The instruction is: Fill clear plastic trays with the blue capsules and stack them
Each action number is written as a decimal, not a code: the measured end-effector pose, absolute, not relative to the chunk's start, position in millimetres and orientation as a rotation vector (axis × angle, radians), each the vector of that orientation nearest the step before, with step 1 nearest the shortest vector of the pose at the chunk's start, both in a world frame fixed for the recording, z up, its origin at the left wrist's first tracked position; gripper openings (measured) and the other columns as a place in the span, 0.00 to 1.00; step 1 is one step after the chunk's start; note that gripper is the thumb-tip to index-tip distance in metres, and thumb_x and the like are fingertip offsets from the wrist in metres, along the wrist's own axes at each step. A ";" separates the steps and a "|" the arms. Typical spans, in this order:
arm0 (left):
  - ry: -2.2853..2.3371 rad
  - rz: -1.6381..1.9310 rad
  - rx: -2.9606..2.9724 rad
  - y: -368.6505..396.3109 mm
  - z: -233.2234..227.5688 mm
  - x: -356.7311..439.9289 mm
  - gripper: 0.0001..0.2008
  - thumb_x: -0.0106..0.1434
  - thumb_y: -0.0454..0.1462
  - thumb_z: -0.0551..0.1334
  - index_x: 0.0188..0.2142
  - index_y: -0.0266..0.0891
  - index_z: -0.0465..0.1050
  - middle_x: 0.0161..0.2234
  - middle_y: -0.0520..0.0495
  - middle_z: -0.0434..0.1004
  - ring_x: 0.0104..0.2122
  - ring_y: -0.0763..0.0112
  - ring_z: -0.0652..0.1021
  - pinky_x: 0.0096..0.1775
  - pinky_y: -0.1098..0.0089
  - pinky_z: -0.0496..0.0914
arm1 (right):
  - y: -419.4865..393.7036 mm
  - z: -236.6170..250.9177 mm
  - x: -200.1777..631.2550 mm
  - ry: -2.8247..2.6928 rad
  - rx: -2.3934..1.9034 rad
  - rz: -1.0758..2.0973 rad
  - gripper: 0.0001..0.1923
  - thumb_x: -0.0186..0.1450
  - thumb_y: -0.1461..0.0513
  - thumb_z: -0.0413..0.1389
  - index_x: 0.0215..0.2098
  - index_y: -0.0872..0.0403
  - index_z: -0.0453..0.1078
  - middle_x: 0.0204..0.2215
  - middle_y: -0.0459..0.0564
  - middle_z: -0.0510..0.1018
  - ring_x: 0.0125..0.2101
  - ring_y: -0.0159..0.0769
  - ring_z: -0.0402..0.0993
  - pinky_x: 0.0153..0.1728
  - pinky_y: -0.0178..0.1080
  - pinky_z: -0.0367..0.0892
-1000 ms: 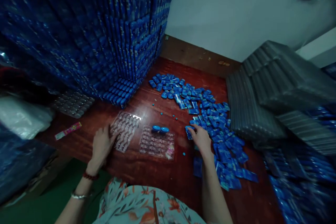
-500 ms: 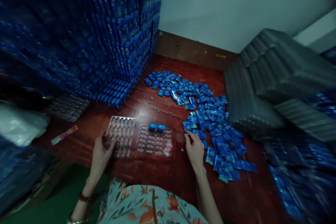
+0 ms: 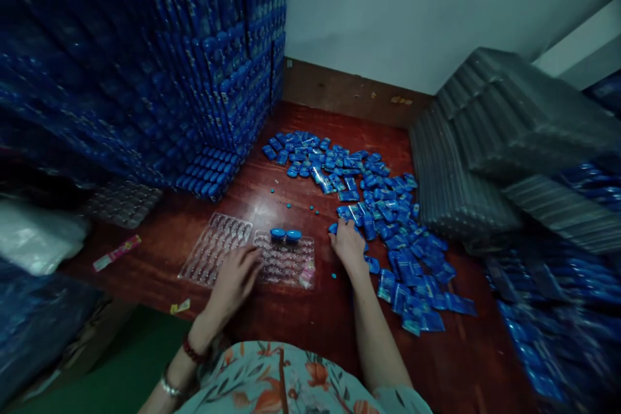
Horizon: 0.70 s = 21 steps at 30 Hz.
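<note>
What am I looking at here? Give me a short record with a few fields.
Setting: red-brown wooden floor in a room corner
Left hand: resting on the clear plastic trays
Right hand: at the edge of the pile of blue packets; grasp unclear
On right tray: two blue capsules
Around: tall stacks of blue packs, grey tray stacks

Tall stack of blue packs (image 3: 145, 58) at left, grey tray stacks (image 3: 485, 142) at right, pink wrapper (image 3: 116, 253) on floor.
</note>
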State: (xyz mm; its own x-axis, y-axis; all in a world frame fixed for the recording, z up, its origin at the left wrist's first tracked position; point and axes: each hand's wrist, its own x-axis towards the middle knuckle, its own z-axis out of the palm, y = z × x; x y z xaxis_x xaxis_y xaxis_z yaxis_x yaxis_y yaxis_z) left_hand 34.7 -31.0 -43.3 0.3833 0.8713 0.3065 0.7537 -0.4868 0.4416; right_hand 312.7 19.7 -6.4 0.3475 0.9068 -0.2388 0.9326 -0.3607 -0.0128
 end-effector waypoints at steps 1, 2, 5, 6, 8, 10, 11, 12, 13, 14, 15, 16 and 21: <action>1.393 0.649 2.467 -34.8 -46.1 44.8 0.15 0.66 0.41 0.52 0.51 0.42 0.67 0.50 0.42 0.70 0.49 0.61 0.70 0.50 0.60 0.65 | 22.0 -5.7 314.2 1.708 2.481 -0.351 0.20 0.62 0.61 0.53 0.51 0.58 0.61 0.45 0.60 0.70 0.40 0.42 0.74 0.34 0.37 0.65; 1.366 0.562 2.509 -38.5 -49.2 53.5 0.17 0.66 0.41 0.53 0.53 0.43 0.66 0.52 0.42 0.68 0.51 0.59 0.68 0.51 0.58 0.64 | 22.3 -5.4 317.8 1.720 2.518 -0.388 0.21 0.60 0.62 0.54 0.51 0.58 0.60 0.43 0.59 0.71 0.39 0.42 0.74 0.34 0.38 0.65; 1.345 0.419 2.573 -46.5 -59.2 68.3 0.22 0.65 0.43 0.55 0.57 0.43 0.62 0.57 0.42 0.64 0.56 0.55 0.64 0.55 0.53 0.59 | 9.8 -6.9 332.2 1.859 2.729 -0.622 0.22 0.59 0.60 0.55 0.50 0.58 0.61 0.31 0.51 0.75 0.33 0.40 0.74 0.32 0.37 0.65; 1.340 0.405 2.580 -47.7 -62.2 69.5 0.23 0.64 0.44 0.56 0.58 0.43 0.61 0.58 0.42 0.63 0.56 0.54 0.63 0.55 0.52 0.58 | 2.3 -7.8 334.8 1.937 2.794 -0.813 0.21 0.58 0.58 0.55 0.49 0.57 0.62 0.27 0.48 0.74 0.29 0.38 0.73 0.29 0.37 0.65; 1.320 0.397 2.585 -48.3 -67.1 68.6 0.24 0.64 0.44 0.56 0.59 0.43 0.60 0.58 0.43 0.62 0.57 0.54 0.62 0.56 0.52 0.57 | -14.1 -9.7 331.1 2.045 2.819 -1.377 0.21 0.57 0.52 0.56 0.44 0.55 0.65 0.22 0.43 0.72 0.23 0.35 0.71 0.23 0.35 0.64; 1.303 0.402 2.577 -47.5 -70.1 66.1 0.24 0.64 0.45 0.56 0.59 0.44 0.59 0.59 0.43 0.62 0.57 0.55 0.61 0.57 0.52 0.57 | -27.4 -10.9 313.9 2.046 2.761 -1.863 0.19 0.56 0.49 0.57 0.39 0.54 0.67 0.20 0.42 0.71 0.20 0.33 0.69 0.19 0.34 0.63; 1.297 0.406 2.572 -47.0 -70.9 65.0 0.24 0.64 0.45 0.55 0.59 0.44 0.59 0.59 0.43 0.62 0.58 0.55 0.61 0.57 0.52 0.57 | -31.5 -11.3 301.5 2.042 2.750 -1.990 0.18 0.55 0.50 0.58 0.37 0.54 0.67 0.21 0.43 0.72 0.20 0.32 0.69 0.19 0.33 0.64; 1.295 0.411 2.568 -46.6 -71.2 64.1 0.24 0.65 0.45 0.55 0.59 0.44 0.59 0.59 0.43 0.62 0.58 0.55 0.61 0.57 0.52 0.57 | -33.7 -11.7 288.2 2.060 2.760 -2.042 0.17 0.55 0.50 0.59 0.36 0.53 0.67 0.23 0.44 0.73 0.22 0.32 0.71 0.21 0.33 0.66; 1.293 0.417 2.565 -46.3 -71.2 63.4 0.25 0.65 0.45 0.55 0.59 0.43 0.59 0.59 0.42 0.61 0.58 0.54 0.61 0.57 0.52 0.57 | -34.2 -12.1 275.4 2.100 2.778 -2.043 0.16 0.56 0.52 0.59 0.37 0.53 0.67 0.25 0.45 0.74 0.24 0.33 0.72 0.23 0.33 0.68; 1.288 0.423 2.563 -46.1 -70.7 62.7 0.25 0.65 0.45 0.55 0.59 0.43 0.59 0.59 0.42 0.61 0.58 0.54 0.60 0.57 0.52 0.57 | -33.4 -12.8 264.5 2.143 2.810 -2.002 0.16 0.57 0.53 0.58 0.39 0.53 0.68 0.27 0.45 0.75 0.25 0.33 0.73 0.25 0.33 0.69; 1.283 0.431 2.561 -46.1 -69.7 62.1 0.25 0.65 0.45 0.55 0.59 0.43 0.59 0.59 0.41 0.61 0.58 0.54 0.60 0.57 0.52 0.57 | -31.9 -13.8 256.6 2.176 2.855 -1.922 0.17 0.58 0.54 0.57 0.42 0.53 0.67 0.28 0.46 0.75 0.26 0.32 0.73 0.26 0.34 0.70; 1.281 0.443 2.556 -46.3 -68.3 61.4 0.24 0.65 0.44 0.55 0.59 0.43 0.59 0.59 0.40 0.61 0.58 0.55 0.60 0.57 0.52 0.57 | -30.3 -15.3 252.2 2.204 2.907 -1.803 0.18 0.59 0.54 0.56 0.46 0.53 0.67 0.30 0.46 0.76 0.26 0.32 0.73 0.27 0.34 0.70; 1.275 0.536 2.544 -46.5 -59.3 63.0 0.23 0.65 0.44 0.55 0.58 0.43 0.60 0.60 0.40 0.58 0.60 0.54 0.58 0.58 0.48 0.53 | -34.4 -30.8 271.6 2.175 3.145 -1.356 0.17 0.60 0.53 0.54 0.42 0.54 0.73 0.35 0.51 0.79 0.28 0.34 0.75 0.31 0.36 0.71</action>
